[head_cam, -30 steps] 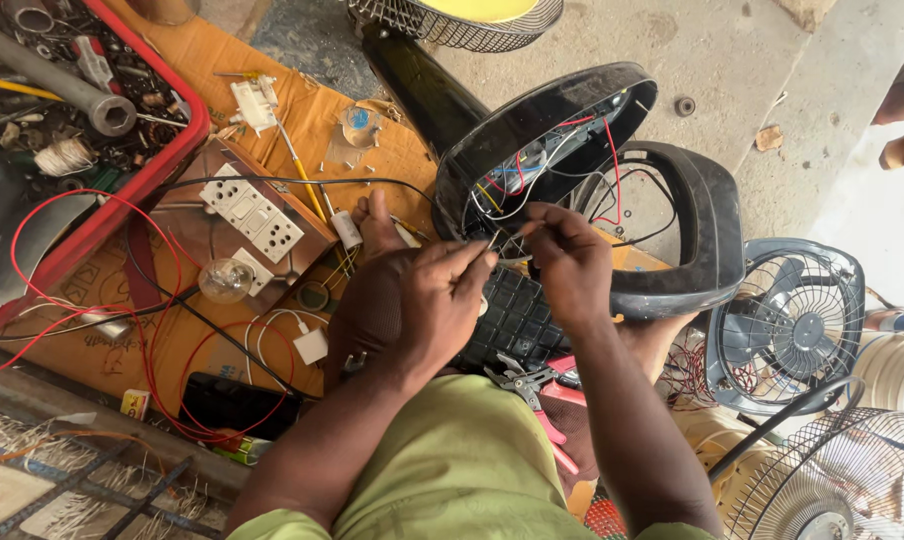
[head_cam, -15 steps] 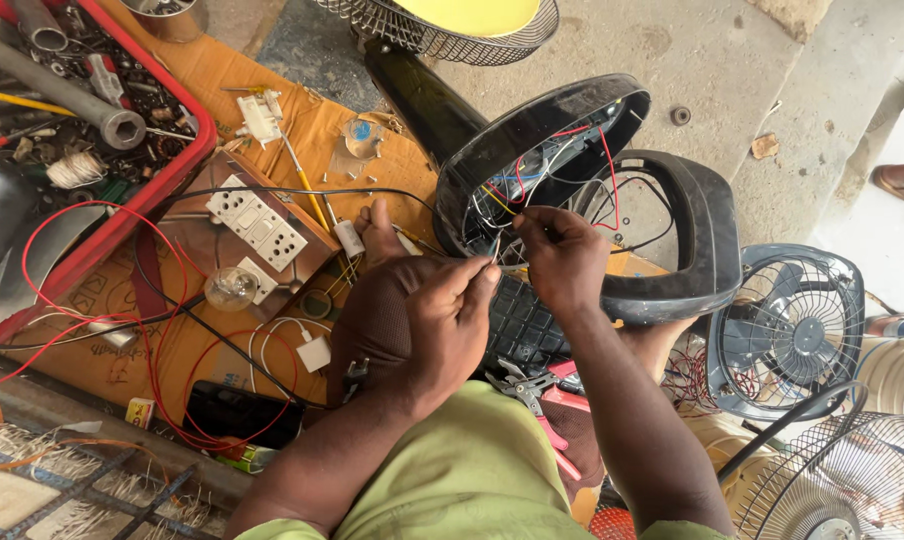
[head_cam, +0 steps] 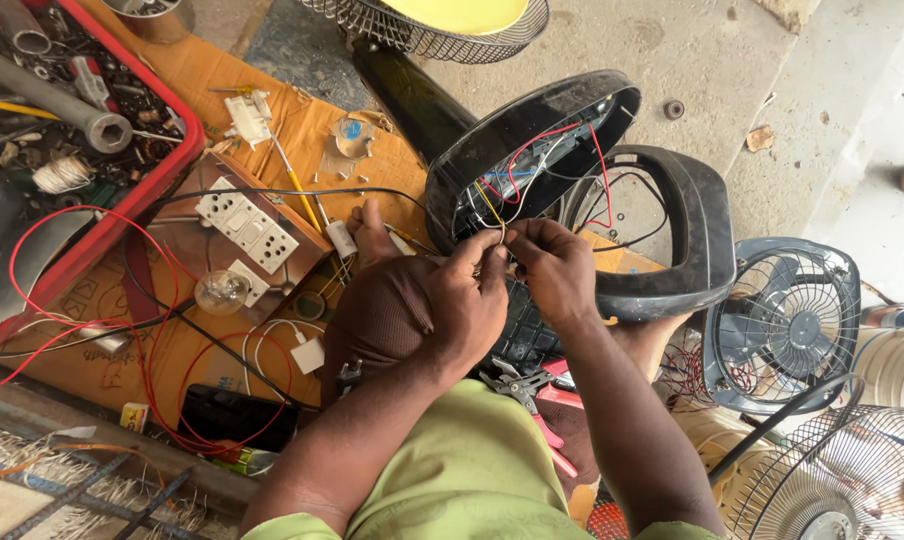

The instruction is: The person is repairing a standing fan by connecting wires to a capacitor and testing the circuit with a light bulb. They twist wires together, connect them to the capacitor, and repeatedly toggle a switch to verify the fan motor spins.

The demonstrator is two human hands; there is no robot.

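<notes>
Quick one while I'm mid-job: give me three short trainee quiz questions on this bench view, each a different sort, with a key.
1. True or false: both hands pinch thin wires coming from the open black plastic housing.
2. Which lies under the white switch panel? A) brown board B) red tray C) fan grille
3. Fill in: the clear glass bulb lies beside a loop of ___ wire.

Key: 1 true: left hand, right hand. 2 A. 3 red.

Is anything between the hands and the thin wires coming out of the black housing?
Nothing visible: left hand and right hand already pinch the thin wires just below the black housing.
</notes>
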